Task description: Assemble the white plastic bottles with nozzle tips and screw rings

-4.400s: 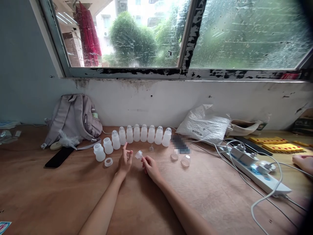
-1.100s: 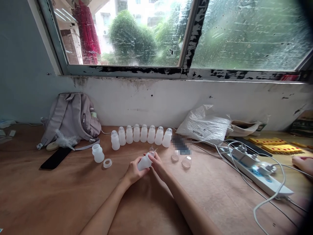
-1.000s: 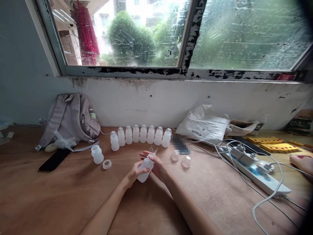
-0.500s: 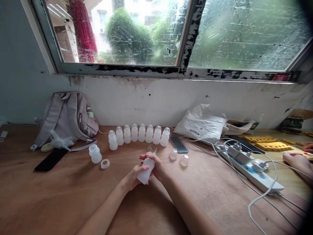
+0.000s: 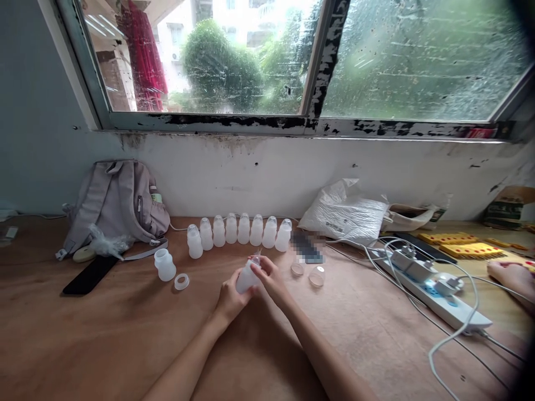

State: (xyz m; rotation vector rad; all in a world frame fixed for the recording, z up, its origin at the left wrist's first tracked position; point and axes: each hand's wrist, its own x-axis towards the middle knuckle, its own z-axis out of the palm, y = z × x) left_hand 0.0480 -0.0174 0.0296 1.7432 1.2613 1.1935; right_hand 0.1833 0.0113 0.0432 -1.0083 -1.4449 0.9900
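Note:
A translucent white baby bottle (image 5: pixel 246 278) is held upright and slightly tilted between my two hands. My left hand (image 5: pixel 232 295) wraps round its body. With the fingers of my right hand (image 5: pixel 268 274) I grip the bottle's neck, just below a clear nipple (image 5: pixel 257 254) on top. To the left stands a bottle without a top (image 5: pixel 165 265), beside a white ring (image 5: pixel 181 282) lying flat. Right of my hands are a clear round piece (image 5: pixel 297 269) and a clear domed cap (image 5: pixel 316 277). Behind them, several capped bottles (image 5: pixel 231 229) form a curved row.
A grey backpack (image 5: pixel 115 200) and a black phone (image 5: pixel 90 274) lie at the left. On the right are a silver bag (image 5: pixel 345 210), a power strip (image 5: pixel 434 295) with loose cables, and yellow pieces (image 5: pixel 472 249). Another person's hand (image 5: pixel 512 278) shows at the right edge.
The bottle in my hands has turned more upright, and my right fingers have shifted about its neck. The view has moved slightly. The other things stand where they were.

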